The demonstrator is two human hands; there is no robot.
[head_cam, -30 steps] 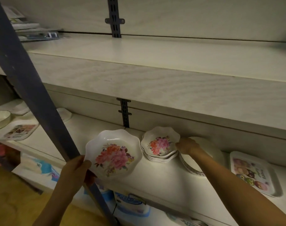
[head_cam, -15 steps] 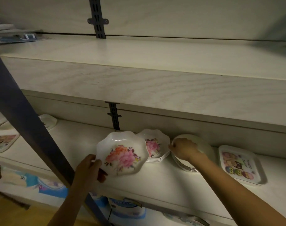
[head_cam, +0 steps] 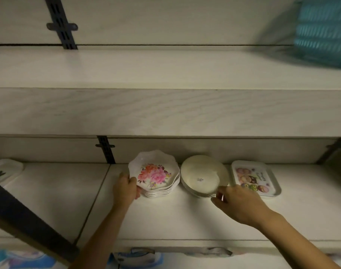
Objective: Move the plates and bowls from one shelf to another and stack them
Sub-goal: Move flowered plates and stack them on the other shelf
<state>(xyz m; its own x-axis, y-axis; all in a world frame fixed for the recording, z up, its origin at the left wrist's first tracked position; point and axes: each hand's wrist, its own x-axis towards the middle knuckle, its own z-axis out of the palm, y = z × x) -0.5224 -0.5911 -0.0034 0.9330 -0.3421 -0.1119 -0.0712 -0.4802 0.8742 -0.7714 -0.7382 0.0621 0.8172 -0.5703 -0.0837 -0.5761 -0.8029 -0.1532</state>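
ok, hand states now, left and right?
Left hand: grips the top floral plate by its rim.
Right hand: pinches the cream bowl rim.

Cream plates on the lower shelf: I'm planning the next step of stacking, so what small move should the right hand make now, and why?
Probably lift the cream plates slightly by their front rim. The right hand pinches that rim, while the left hand holds the top floral bowl seated on the floral stack, so that side looks settled.
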